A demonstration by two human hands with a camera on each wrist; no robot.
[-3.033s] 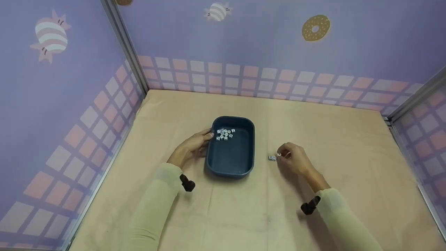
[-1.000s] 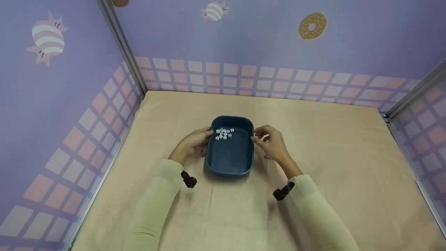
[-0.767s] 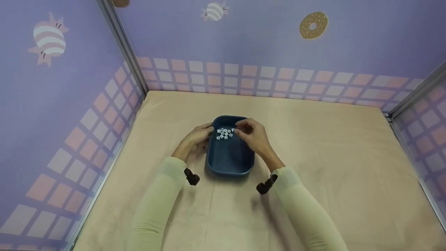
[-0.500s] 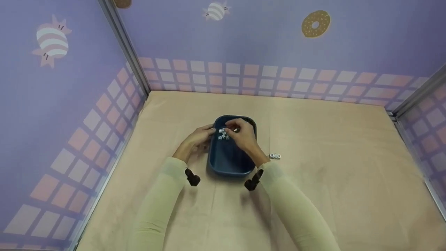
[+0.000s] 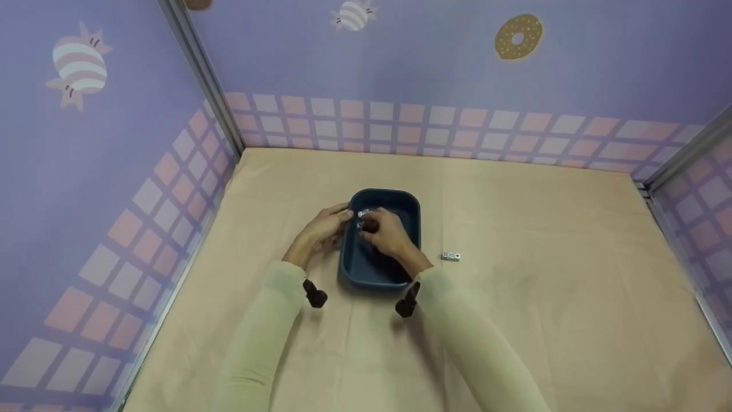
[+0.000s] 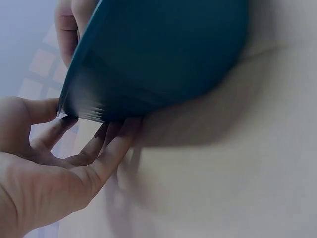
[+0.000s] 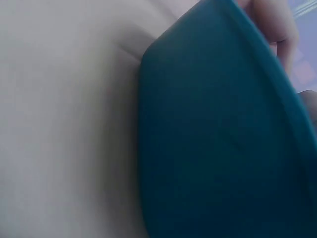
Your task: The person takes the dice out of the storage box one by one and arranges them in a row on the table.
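A dark blue rectangular tray (image 5: 372, 269) stands on the cloth, with small white cube beads (image 5: 363, 213) bearing dark marks near its far left side. My left hand (image 5: 323, 226) grips the tray's left side; in the left wrist view its thumb is at the rim and its fingers lie against the outer wall and underside. My right hand (image 5: 392, 232) reaches into the tray over the beads, thumb and forefinger curved and apart. It hides part of the beads. Right of the tray, a short row of white beads (image 5: 450, 256) lies on the cloth.
A beige cloth (image 5: 543, 274) covers the table. Patterned purple panels (image 5: 429, 68) stand behind and at both sides, joined by metal posts (image 5: 209, 86). A dark wrist device (image 5: 314, 294) sits at each cuff.
My right hand has left the bead row on the cloth, crossed the tray's right rim and come down among the beads inside. The bead it held lies in the row. My left hand keeps its grip.
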